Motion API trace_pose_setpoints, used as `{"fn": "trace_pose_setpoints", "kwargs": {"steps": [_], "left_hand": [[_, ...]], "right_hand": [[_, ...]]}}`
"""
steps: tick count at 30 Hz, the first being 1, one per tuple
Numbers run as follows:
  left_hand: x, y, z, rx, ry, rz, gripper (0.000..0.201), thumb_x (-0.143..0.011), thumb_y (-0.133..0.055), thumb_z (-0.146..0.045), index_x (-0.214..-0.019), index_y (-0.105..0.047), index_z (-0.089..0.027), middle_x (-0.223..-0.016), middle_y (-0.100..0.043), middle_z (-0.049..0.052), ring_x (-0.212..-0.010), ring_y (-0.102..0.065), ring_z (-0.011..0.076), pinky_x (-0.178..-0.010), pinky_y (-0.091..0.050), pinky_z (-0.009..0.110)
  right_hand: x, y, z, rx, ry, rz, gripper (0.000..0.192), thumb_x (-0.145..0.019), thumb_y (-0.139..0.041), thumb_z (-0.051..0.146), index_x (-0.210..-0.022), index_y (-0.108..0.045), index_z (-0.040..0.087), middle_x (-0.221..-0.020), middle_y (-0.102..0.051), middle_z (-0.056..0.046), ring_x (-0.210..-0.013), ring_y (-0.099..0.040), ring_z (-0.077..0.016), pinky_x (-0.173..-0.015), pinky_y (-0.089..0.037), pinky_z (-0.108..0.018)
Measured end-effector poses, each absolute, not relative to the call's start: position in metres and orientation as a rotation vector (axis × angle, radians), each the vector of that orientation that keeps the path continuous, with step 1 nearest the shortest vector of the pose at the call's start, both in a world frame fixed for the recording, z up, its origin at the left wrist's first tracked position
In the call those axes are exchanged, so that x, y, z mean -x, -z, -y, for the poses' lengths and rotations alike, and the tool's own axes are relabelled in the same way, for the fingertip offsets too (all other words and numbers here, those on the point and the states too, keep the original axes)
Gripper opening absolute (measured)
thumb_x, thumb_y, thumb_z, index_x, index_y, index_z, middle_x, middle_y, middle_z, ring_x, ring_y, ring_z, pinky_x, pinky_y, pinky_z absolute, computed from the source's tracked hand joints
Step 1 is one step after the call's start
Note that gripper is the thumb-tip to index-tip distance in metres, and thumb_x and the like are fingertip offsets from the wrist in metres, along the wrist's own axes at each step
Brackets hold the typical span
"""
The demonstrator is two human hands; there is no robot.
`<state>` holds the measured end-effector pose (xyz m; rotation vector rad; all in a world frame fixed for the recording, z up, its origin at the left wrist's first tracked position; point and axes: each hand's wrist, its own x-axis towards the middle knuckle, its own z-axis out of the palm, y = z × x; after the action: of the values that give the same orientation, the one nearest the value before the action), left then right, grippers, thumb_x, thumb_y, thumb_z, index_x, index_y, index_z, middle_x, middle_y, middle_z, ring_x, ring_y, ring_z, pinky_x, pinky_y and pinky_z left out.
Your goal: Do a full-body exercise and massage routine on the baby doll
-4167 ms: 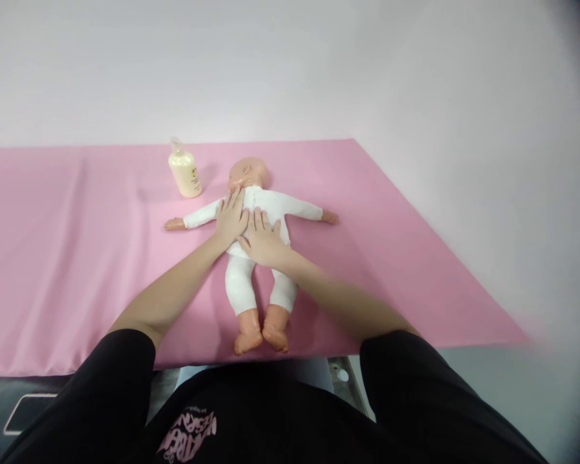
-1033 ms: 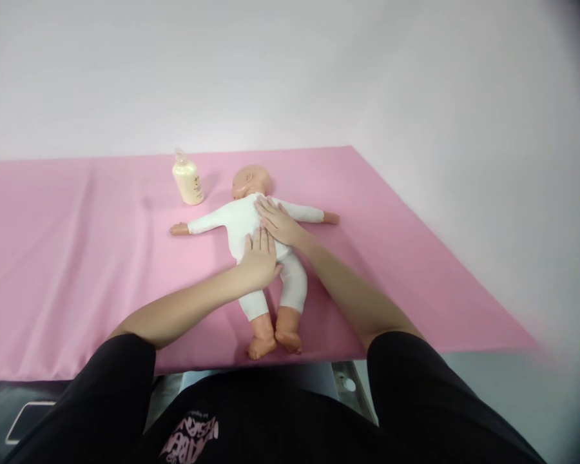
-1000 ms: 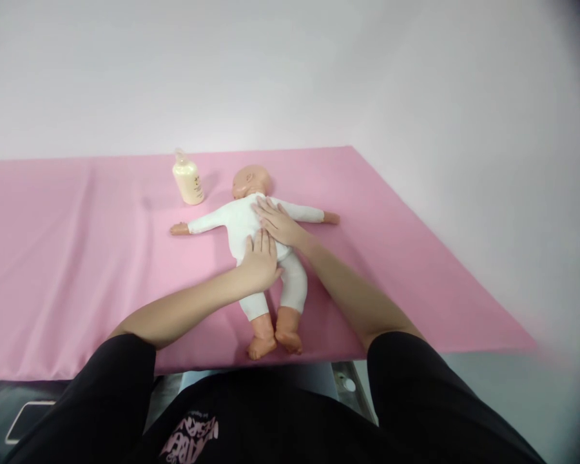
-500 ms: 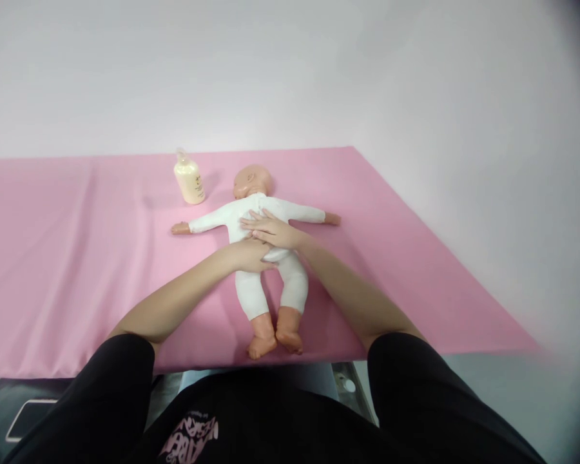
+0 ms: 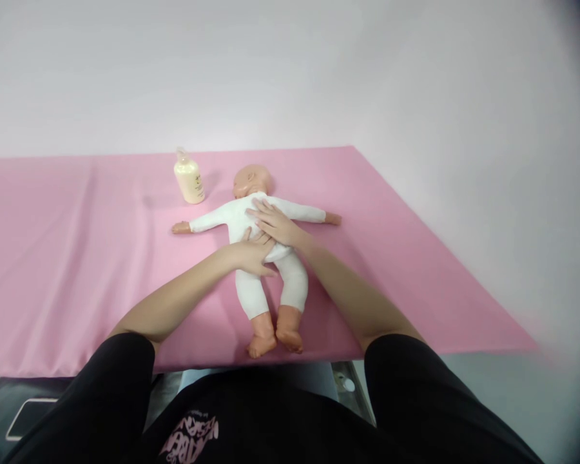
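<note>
A baby doll (image 5: 290, 283) in a white suit lies on the pink cloth (image 5: 77, 258), arms spread, head toward the wall, bare feet near the front edge. My left hand (image 5: 250, 252) lies flat across the doll's lower trunk, fingers pointing right. Just beyond it, my right hand (image 5: 272, 222) rests flat on the upper trunk, fingers spread and pointing left toward the doll's shoulder. The two hands touch each other. Neither hand grips anything.
A cream lotion bottle (image 5: 188, 179) with a pump top stands on the cloth left of the doll's head. A white wall runs behind the table. A grey metal frame (image 5: 343, 380) shows under the cloth's front edge, and a dark device (image 5: 24, 419) lies at lower left.
Over the last second my left hand turned sideways and slid up onto the doll's lower trunk. My right hand dipped toward the middle, then moved back up. The doll stayed in place.
</note>
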<state>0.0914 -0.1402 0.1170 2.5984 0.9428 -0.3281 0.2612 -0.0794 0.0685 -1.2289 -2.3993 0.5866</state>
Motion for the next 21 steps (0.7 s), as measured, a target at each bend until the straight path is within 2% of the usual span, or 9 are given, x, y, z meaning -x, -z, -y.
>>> {"fn": "trace_pose_setpoints", "kwargs": {"steps": [3, 5, 8, 11, 13, 17, 21], "left_hand": [[-0.086, -0.124, 0.133, -2.539, 0.34, -0.888, 0.113, -0.085, -0.068, -0.064, -0.169, -0.005, -0.022, -0.177, -0.005, 0.019, -0.164, -0.002, 0.0415, -0.126, -0.01, 0.072], [-0.083, -0.128, 0.127, -2.503, 0.358, -0.859, 0.106, -0.09, -0.061, -0.066, -0.17, -0.006, -0.023, -0.177, -0.006, 0.018, -0.164, -0.002, 0.0407, -0.125, -0.009, 0.073], [-0.078, -0.131, 0.119, -2.467, 0.355, -0.829, 0.086, -0.098, -0.048, -0.063, -0.169, -0.016, -0.027, -0.177, -0.008, 0.012, -0.165, -0.001, 0.0386, -0.124, -0.004, 0.075], [-0.073, -0.13, 0.112, -2.456, 0.317, -0.792, 0.073, -0.102, -0.044, -0.057, -0.167, -0.026, -0.03, -0.176, -0.016, 0.008, -0.165, -0.005, 0.0364, -0.124, -0.003, 0.076], [-0.069, -0.127, 0.106, -2.467, 0.265, -0.759, 0.069, -0.101, -0.048, -0.055, -0.163, -0.036, -0.028, -0.173, -0.027, 0.008, -0.164, -0.016, 0.0346, -0.125, -0.012, 0.071], [-0.058, -0.123, 0.093, -2.511, 0.007, -0.752, 0.054, -0.1, -0.054, -0.052, -0.146, -0.059, -0.023, -0.156, -0.057, 0.009, -0.152, -0.045, 0.0257, -0.12, -0.04, 0.048], [-0.049, -0.126, 0.084, -2.526, -0.111, -0.791, 0.046, -0.105, -0.046, -0.048, -0.129, -0.069, -0.017, -0.137, -0.072, 0.008, -0.138, -0.058, 0.0193, -0.111, -0.049, 0.039]], "right_hand": [[-0.259, -0.071, 0.083, 1.398, -0.544, 2.372, 0.063, -0.106, -0.031, 0.044, -0.166, -0.031, 0.025, -0.178, -0.011, -0.004, -0.166, -0.003, -0.032, -0.133, -0.006, -0.063], [-0.256, -0.073, 0.086, 1.475, -0.527, 2.351, 0.065, -0.106, -0.031, 0.042, -0.168, -0.026, 0.024, -0.178, -0.009, -0.004, -0.166, -0.003, -0.033, -0.132, -0.007, -0.065], [-0.253, -0.075, 0.09, 1.605, -0.539, 2.252, 0.07, -0.105, -0.031, 0.044, -0.169, -0.018, 0.023, -0.179, -0.006, -0.006, -0.166, -0.003, -0.0371, -0.13, -0.011, -0.069], [-0.251, -0.072, 0.09, 1.692, -0.559, 2.161, 0.074, -0.104, -0.032, 0.048, -0.17, -0.015, 0.02, -0.179, -0.003, -0.009, -0.165, -0.005, -0.0429, -0.128, -0.015, -0.072], [-0.251, -0.069, 0.089, 1.71, -0.561, 2.136, 0.075, -0.104, -0.031, 0.05, -0.169, -0.015, 0.017, -0.179, -0.004, -0.012, -0.164, -0.005, -0.0449, -0.127, -0.017, -0.074], [-0.251, -0.064, 0.087, 1.683, -0.568, 2.124, 0.074, -0.105, -0.03, 0.052, -0.169, -0.015, 0.018, -0.179, -0.006, -0.012, -0.164, -0.005, -0.0455, -0.126, -0.016, -0.075], [-0.252, -0.066, 0.088, 1.679, -0.545, 2.161, 0.074, -0.105, -0.027, 0.051, -0.169, -0.015, 0.016, -0.178, -0.006, -0.013, -0.164, -0.006, -0.0455, -0.127, -0.017, -0.074]]}}
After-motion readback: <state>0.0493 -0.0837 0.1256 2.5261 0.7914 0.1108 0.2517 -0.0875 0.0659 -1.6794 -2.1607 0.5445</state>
